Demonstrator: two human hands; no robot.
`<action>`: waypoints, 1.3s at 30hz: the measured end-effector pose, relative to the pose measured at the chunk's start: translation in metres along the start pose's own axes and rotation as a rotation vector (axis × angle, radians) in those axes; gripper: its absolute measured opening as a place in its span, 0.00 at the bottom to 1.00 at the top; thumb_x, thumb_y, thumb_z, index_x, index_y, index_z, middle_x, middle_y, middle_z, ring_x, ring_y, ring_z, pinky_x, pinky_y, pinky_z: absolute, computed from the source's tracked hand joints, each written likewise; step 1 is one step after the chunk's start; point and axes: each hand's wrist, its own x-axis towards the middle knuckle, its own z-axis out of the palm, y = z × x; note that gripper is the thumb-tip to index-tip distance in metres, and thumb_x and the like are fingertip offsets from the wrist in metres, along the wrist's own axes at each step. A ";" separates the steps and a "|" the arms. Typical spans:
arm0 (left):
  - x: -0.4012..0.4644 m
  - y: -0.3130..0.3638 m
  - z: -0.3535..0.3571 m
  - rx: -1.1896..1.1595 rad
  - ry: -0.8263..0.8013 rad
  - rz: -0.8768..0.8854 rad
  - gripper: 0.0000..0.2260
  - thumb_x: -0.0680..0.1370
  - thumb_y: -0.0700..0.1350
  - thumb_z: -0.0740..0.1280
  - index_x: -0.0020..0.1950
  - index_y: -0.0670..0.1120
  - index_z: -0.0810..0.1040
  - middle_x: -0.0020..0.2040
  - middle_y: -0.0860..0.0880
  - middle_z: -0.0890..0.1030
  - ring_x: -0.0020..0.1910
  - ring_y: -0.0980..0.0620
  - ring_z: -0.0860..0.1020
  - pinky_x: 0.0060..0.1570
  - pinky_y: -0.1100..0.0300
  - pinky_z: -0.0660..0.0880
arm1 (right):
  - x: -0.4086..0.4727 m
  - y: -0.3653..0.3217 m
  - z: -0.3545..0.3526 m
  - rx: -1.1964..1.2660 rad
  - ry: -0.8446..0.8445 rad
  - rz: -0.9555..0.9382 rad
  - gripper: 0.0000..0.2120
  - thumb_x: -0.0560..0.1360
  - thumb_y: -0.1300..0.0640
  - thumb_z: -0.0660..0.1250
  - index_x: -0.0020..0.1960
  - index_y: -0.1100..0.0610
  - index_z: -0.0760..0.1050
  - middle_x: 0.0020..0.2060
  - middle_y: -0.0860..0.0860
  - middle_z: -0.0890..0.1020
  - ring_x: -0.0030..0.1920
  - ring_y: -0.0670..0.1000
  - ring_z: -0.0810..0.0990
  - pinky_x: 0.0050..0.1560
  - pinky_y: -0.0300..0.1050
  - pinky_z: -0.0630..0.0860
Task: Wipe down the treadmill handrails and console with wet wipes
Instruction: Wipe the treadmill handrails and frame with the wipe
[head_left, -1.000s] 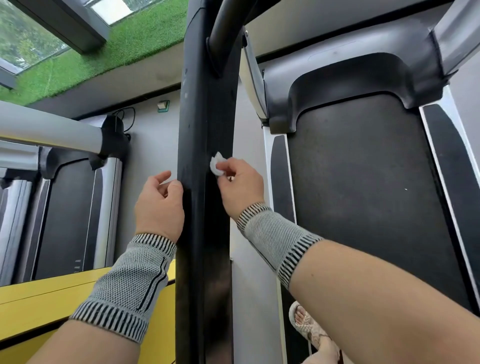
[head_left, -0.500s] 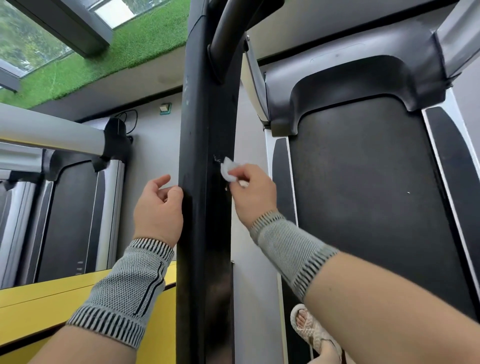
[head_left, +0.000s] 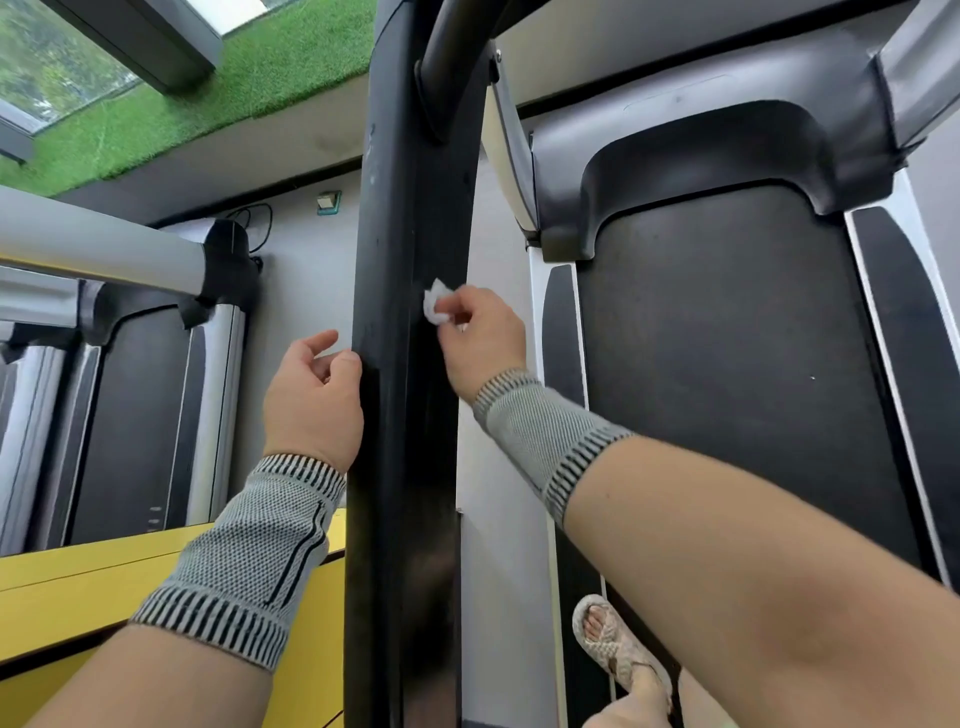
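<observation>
A wide black treadmill handrail (head_left: 410, 218) runs down the middle of the view. My right hand (head_left: 480, 340) pinches a small crumpled white wet wipe (head_left: 435, 307) and presses it on the rail's right side. My left hand (head_left: 311, 400) rests against the rail's left edge, thumb on the rail, fingers loosely curled and holding nothing. Both wrists wear grey knitted bands. The console is out of view.
The black treadmill belt (head_left: 727, 389) with its grey motor cover (head_left: 675, 130) lies below on the right, my sandalled foot (head_left: 615, 644) beside it. A neighbouring treadmill with a silver rail (head_left: 98, 247) stands to the left. A yellow surface (head_left: 104, 587) sits lower left.
My right hand slid the wipe slightly right, then back left along the rail. My left hand stayed against the rail's left edge.
</observation>
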 end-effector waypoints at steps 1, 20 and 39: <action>0.000 0.000 0.000 0.001 -0.001 0.002 0.14 0.80 0.45 0.61 0.66 0.48 0.73 0.42 0.55 0.79 0.42 0.57 0.77 0.49 0.60 0.74 | 0.005 0.001 -0.002 0.005 0.006 0.000 0.07 0.76 0.63 0.64 0.50 0.55 0.78 0.46 0.46 0.76 0.46 0.45 0.74 0.49 0.34 0.71; 0.002 0.001 -0.002 0.002 0.005 -0.005 0.14 0.79 0.43 0.62 0.65 0.47 0.73 0.39 0.55 0.78 0.39 0.58 0.77 0.47 0.62 0.75 | 0.014 0.004 -0.001 -0.047 0.009 -0.016 0.08 0.76 0.63 0.64 0.52 0.57 0.79 0.49 0.49 0.79 0.49 0.48 0.77 0.53 0.36 0.72; 0.021 0.038 0.009 0.029 -0.045 0.070 0.28 0.72 0.52 0.72 0.70 0.49 0.68 0.56 0.54 0.76 0.54 0.59 0.76 0.57 0.62 0.72 | 0.019 0.025 -0.011 -0.108 -0.014 0.018 0.09 0.76 0.63 0.63 0.52 0.57 0.80 0.52 0.51 0.80 0.53 0.50 0.78 0.59 0.42 0.73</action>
